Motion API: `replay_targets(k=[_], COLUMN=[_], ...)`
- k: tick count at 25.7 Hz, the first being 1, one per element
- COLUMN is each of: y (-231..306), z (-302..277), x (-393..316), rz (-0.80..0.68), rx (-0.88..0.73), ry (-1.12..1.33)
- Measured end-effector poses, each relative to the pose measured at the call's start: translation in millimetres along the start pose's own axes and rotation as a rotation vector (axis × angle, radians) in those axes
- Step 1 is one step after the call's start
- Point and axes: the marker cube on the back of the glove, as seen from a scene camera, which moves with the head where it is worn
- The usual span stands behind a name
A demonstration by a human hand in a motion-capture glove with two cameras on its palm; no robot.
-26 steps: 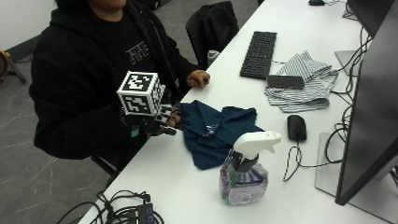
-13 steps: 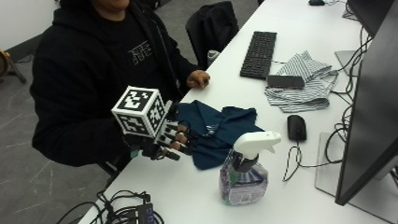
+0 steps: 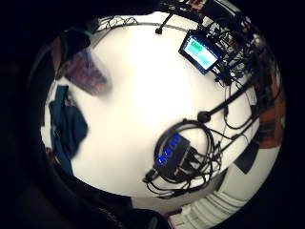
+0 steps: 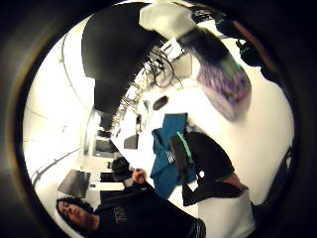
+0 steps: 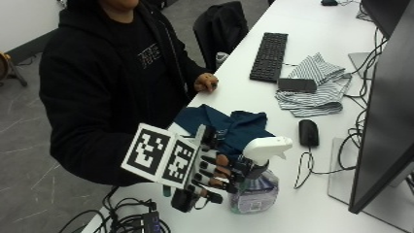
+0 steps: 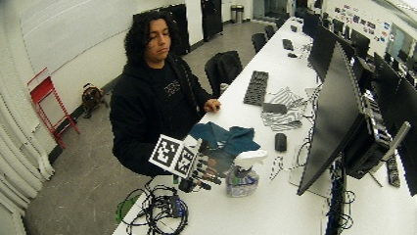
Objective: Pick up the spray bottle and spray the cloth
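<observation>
A person in a black hoodie sits at the left side of a long white table (image 5: 259, 107). Their gloved right hand (image 5: 213, 175) reaches out over the near end of the table, back of the hand toward the camera, fingers extended and slightly spread. The fingertips are just beside the spray bottle (image 5: 257, 187), at its neck. Whether they touch it cannot be told; they are not wrapped around it, and the hand holds nothing. The bare left hand (image 5: 206, 82) rests loosely curled on the table edge farther away.

One spray bottle stands upright near the table's near end. It has a clear, rounded plastic body with a purplish label and a white trigger head pointing right. One dark teal cloth (image 5: 226, 125) lies crumpled, soft and folded, just beyond the bottle and the gloved hand.

Farther along lie one flat black keyboard (image 5: 269, 56) and one striped grey-and-white cloth (image 5: 316, 90) with a dark rectangular object on top. One black computer mouse (image 5: 308, 132) sits to the right of the teal cloth, its cable running toward the near end. A large black monitor (image 5: 388, 107) stands along the right edge. A tangle of black cables (image 5: 129, 218) with a small hub lies at the near left corner.
</observation>
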Motion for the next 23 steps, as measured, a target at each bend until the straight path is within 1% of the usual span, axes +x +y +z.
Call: replay_targets(k=[2, 6, 14, 18, 23], y=[-21, -36, -58, -64, -84], z=[-1, -2, 27, 35, 47], x=[-1, 1, -10, -13, -23], rz=[0.024, 0.032, 0.082, 0.091, 0.117], rx=[0.019, -0.049, -0.114, -0.090, 0.001], ry=[-0.092, -0.275, -0.559, -0.606, -0.669])
